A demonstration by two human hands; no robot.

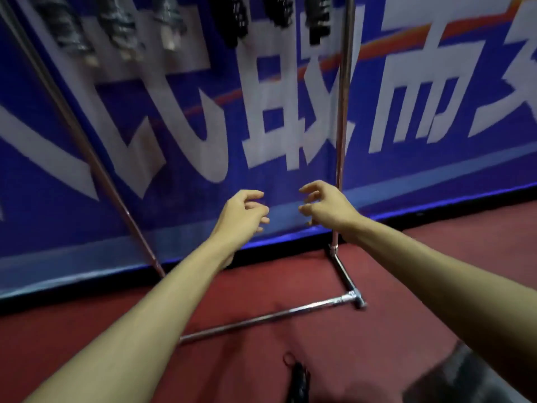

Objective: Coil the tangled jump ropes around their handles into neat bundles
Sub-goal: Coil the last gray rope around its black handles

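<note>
Several coiled jump rope bundles (232,18) hang along the top of a metal rack, blurred by motion. On the red floor near the bottom edge lies one dark jump rope (297,379) with a small loop at its end. My left hand (242,213) and my right hand (322,203) are stretched forward side by side in the air, well above that rope. The fingers of both hang loosely curled and hold nothing.
The rack's chrome upright (343,112) rises just right of my right hand; its base bars (261,318) lie across the red floor (392,286). A slanted pole (96,167) stands left. A blue banner (174,141) with white characters covers the wall behind.
</note>
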